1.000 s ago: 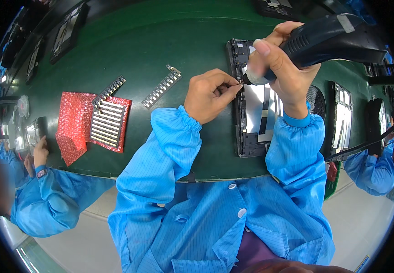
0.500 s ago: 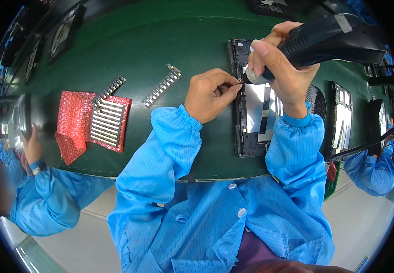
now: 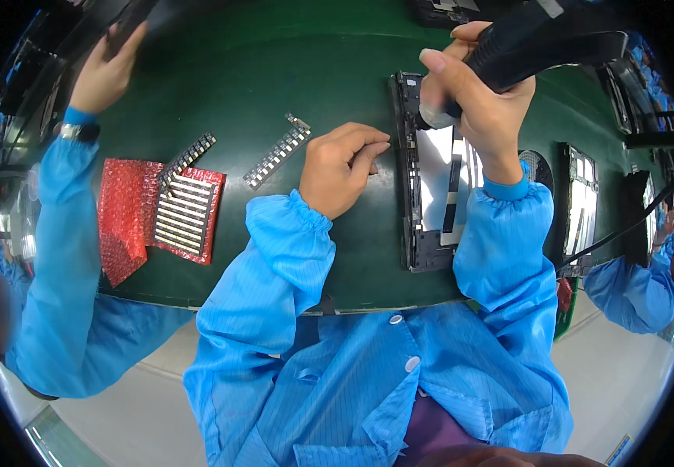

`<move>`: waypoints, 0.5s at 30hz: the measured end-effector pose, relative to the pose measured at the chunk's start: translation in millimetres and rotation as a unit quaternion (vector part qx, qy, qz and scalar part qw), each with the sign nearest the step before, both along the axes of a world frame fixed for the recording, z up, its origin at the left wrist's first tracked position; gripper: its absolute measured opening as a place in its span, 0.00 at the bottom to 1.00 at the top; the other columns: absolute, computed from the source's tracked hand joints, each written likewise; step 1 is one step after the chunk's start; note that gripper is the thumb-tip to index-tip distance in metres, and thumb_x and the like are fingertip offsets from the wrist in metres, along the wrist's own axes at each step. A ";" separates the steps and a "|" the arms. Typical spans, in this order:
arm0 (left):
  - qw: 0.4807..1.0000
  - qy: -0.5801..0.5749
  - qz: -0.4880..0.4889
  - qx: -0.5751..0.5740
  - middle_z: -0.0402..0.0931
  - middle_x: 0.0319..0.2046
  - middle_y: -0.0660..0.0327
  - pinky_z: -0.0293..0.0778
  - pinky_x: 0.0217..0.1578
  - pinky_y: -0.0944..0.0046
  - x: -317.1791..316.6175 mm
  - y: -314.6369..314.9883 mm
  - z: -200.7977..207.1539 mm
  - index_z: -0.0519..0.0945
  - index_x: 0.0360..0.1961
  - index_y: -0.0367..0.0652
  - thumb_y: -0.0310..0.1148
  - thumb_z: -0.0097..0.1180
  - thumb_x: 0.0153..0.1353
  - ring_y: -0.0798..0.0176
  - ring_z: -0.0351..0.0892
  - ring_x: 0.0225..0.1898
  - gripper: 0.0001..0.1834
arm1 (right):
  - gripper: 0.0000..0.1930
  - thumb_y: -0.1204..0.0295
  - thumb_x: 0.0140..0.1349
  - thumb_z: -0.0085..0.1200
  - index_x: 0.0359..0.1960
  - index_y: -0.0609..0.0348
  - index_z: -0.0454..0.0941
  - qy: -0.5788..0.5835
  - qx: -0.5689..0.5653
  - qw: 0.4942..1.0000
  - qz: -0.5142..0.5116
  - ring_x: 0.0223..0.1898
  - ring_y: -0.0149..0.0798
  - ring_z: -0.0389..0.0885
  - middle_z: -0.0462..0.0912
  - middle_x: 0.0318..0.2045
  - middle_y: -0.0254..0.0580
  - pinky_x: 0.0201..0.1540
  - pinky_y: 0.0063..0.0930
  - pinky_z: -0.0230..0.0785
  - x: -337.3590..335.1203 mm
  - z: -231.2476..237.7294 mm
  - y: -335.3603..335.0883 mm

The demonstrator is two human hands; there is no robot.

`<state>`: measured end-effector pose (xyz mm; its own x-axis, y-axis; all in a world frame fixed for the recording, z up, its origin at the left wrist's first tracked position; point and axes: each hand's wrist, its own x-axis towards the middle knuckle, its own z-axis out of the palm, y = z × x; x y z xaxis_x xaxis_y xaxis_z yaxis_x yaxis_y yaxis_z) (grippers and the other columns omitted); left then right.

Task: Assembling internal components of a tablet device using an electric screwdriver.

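My right hand is closed around a black handheld power tool, which looks like an electric screwdriver. Its whitish collar hangs over the upper part of a flat black-framed unit with shiny silver plates inside. The tool's tip is blurred. My left hand is over the table just left of that unit, thumb and forefinger pinched together. Whatever lies between those fingertips is too small to make out. Left of this hand lies a black strip with rows of small pale parts.
A red bubble-wrap pouch lies on the green table, with more strips on it. A second framed unit and a dark mesh disc are at the right. A co-worker's hand reaches in at far left; a cable hangs at right.
My left hand has drawn back left from the tool's tip. My right hand and the tool have shifted slightly up and left. The co-worker's arm at left has reached farther across the table.
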<state>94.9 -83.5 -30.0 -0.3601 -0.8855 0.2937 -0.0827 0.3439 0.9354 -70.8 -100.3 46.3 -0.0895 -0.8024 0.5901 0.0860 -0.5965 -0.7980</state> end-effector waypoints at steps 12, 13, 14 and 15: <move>0.998 0.003 0.050 0.037 0.74 0.22 0.59 0.71 0.20 0.72 -3.5 1.4 -5.0 0.78 0.25 0.33 0.22 0.64 0.46 0.70 0.75 0.20 0.07 | 0.15 0.84 0.53 0.57 0.42 0.66 0.69 0.022 0.010 1.000 -0.009 0.16 0.31 0.74 0.74 0.18 0.39 0.22 0.27 0.70 -1.5 -9.6 -1.7; 0.998 0.006 0.054 0.039 0.74 0.22 0.59 0.71 0.20 0.72 -3.3 1.1 -5.8 0.78 0.25 0.33 0.22 0.65 0.46 0.70 0.75 0.20 0.07 | 0.15 0.84 0.53 0.57 0.42 0.66 0.69 0.022 0.011 1.000 -0.009 0.16 0.31 0.74 0.74 0.18 0.39 0.22 0.27 0.70 -0.8 -9.8 -1.8; 0.997 0.009 0.059 0.041 0.74 0.22 0.59 0.71 0.20 0.72 -3.0 1.0 -6.8 0.78 0.25 0.33 0.22 0.65 0.46 0.70 0.75 0.20 0.07 | 0.15 0.84 0.53 0.57 0.42 0.65 0.69 0.023 0.014 1.000 -0.009 0.16 0.31 0.74 0.74 0.18 0.39 0.22 0.27 0.70 0.0 -9.8 -1.7; 0.997 0.007 0.060 0.041 0.74 0.22 0.59 0.71 0.20 0.72 -3.6 0.8 -6.3 0.78 0.25 0.33 0.22 0.65 0.46 0.70 0.75 0.20 0.07 | 0.15 0.84 0.53 0.57 0.42 0.65 0.69 0.021 0.016 1.000 -0.009 0.16 0.31 0.75 0.74 0.18 0.39 0.22 0.27 0.70 -0.2 -8.5 -1.4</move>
<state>91.3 -82.7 -36.3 -0.2472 -0.9428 0.2235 -0.1044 0.2552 0.9612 -71.0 -101.7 37.8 -0.0797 -0.8192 0.5680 0.0405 -0.5720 -0.8193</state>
